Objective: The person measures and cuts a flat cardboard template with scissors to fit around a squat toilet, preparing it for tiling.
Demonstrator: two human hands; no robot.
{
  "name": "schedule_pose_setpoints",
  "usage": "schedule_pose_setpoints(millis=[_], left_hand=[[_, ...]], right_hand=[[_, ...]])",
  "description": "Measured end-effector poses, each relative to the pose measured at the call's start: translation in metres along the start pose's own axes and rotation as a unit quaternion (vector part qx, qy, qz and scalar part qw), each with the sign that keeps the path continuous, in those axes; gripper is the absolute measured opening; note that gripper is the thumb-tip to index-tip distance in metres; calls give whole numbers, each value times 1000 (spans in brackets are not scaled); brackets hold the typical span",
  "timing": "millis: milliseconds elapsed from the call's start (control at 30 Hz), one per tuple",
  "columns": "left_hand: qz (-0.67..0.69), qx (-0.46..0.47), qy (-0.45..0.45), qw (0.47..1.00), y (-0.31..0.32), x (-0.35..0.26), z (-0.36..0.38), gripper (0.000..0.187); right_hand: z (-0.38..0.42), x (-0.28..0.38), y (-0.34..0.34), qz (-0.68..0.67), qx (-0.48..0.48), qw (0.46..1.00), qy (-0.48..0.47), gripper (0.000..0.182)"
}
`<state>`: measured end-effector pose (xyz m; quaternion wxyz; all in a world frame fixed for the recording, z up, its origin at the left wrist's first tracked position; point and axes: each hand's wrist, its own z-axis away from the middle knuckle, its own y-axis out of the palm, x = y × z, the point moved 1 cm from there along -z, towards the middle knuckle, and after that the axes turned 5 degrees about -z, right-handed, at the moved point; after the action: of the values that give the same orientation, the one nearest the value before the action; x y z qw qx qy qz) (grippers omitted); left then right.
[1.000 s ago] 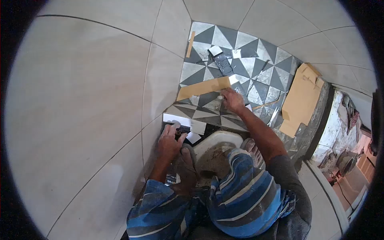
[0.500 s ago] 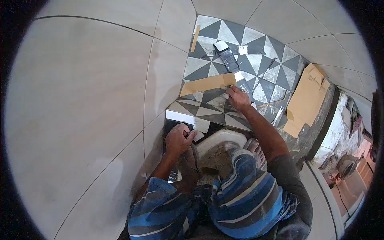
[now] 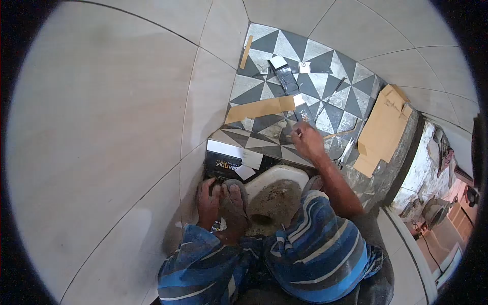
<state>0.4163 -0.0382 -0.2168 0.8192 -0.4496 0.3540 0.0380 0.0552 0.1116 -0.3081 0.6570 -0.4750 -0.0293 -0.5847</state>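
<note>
My left hand (image 3: 206, 202) rests low beside my left foot (image 3: 234, 203), its fingers stretched out and apart with nothing visible in them. Just beyond its fingertips lies a black printed cardboard piece (image 3: 221, 163) with a white edge, against the wall. White cut pieces (image 3: 245, 173) lie on its right side. Over the edge of the tiled step, my right hand (image 3: 309, 144) is closed with its fingertips pinched together; whatever is between them is too small to name. A black printed cardboard strip (image 3: 304, 109) lies just past that hand, and a brown cardboard strip (image 3: 260, 109) to its left.
A squat toilet pan (image 3: 295, 174) with dirt in it lies between my feet. Patterned tiles (image 3: 325, 66) cover the raised floor, where another black strip (image 3: 286, 79) and scraps lie. A large cardboard sheet (image 3: 385, 129) is at the right. Tiled walls (image 3: 122, 112) close in the left and back.
My left hand has moved back toward me, off the black cardboard and white piece, and its fingers have opened. My right hand has come slightly nearer, away from the brown strip's end.
</note>
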Motion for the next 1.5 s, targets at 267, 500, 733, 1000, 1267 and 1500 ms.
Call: schedule_pose_setpoints(millis=[267, 500, 733, 1000, 1267, 1500], left_hand=[[-153, -46, 69, 985, 6, 107, 88, 36], [-88, 7, 35, 995, 17, 134, 101, 35], [-46, 40, -27, 998, 13, 150, 120, 35], [5, 93, -93, 991, 13, 158, 131, 34], [54, -72, -85, 992, 9, 44, 60, 28], [-60, -9, 167, 984, 6, -28, -31, 26]], right_hand=[[34, 39, 25, -106, 19, 975, -193, 21], [44, 59, 15, -26, 86, 971, -220, 23], [44, 72, 28, -10, 57, 972, -229, 23], [50, 73, 35, 24, 51, 982, -179, 24], [57, 74, 37, 75, 69, 981, -165, 23], [59, 59, 43, 25, -39, 963, -266, 18]])
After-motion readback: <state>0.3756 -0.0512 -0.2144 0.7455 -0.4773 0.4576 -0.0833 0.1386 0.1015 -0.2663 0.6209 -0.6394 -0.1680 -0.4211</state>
